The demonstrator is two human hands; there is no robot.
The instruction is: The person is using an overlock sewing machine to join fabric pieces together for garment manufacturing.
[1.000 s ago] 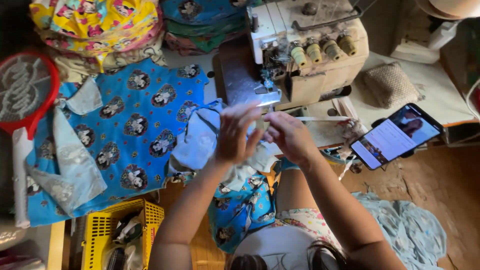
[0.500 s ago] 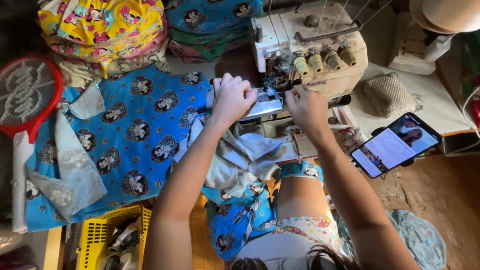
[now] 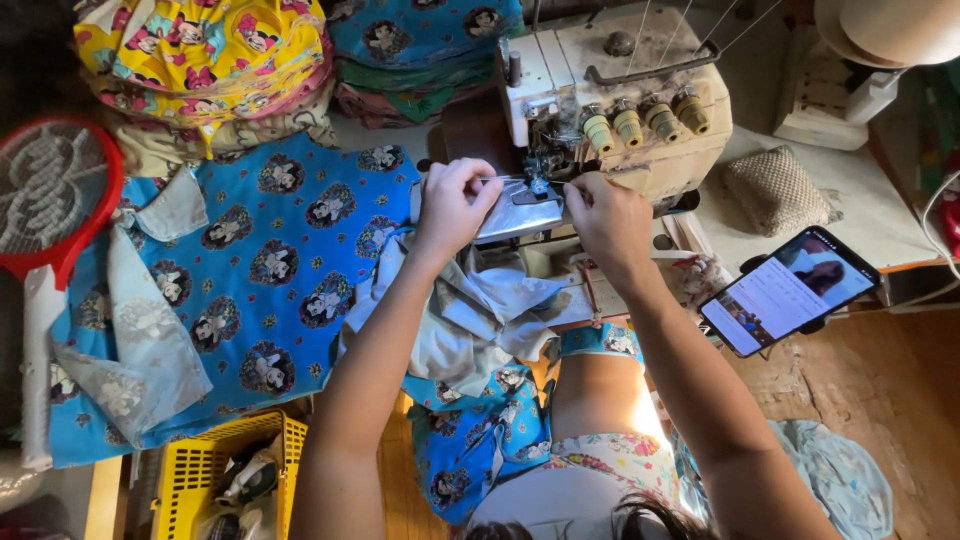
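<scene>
feeding fabric at the overlock sewing machine (image 3: 610, 95), both hands up at the presser foot area. left hand (image 3: 455, 205) is curled, fingers pinching the edge of the pale grey-blue fabric piece (image 3: 470, 310) right beside the silver machine bed (image 3: 520, 212). right hand (image 3: 605, 215) is also closed in a pinch on the other side of the needle, knuckles up; what exactly sits between its fingertips is too small to tell, looks like the same fabric edge or a thread. the rest of the pale fabric hangs off the table edge, bunched over the lap, on top of blue cartoon-print cloth (image 3: 480, 440).

step, as i judge it: lining up the seam edge under the foot, stitching not clearly under way. next move likely calls for keeping the edge flat and straight into the foot, with fingertips kept apart from the needle.

around: big blue printed garment (image 3: 260, 270) spread on the table to the left, yellow printed pile (image 3: 200, 45) above it, red racket-shaped swatter (image 3: 50, 200) at far left, yellow basket (image 3: 215, 470) below, phone (image 3: 790, 290) lit up on the right, four thread cones (image 3: 645, 115) on the machine.
</scene>
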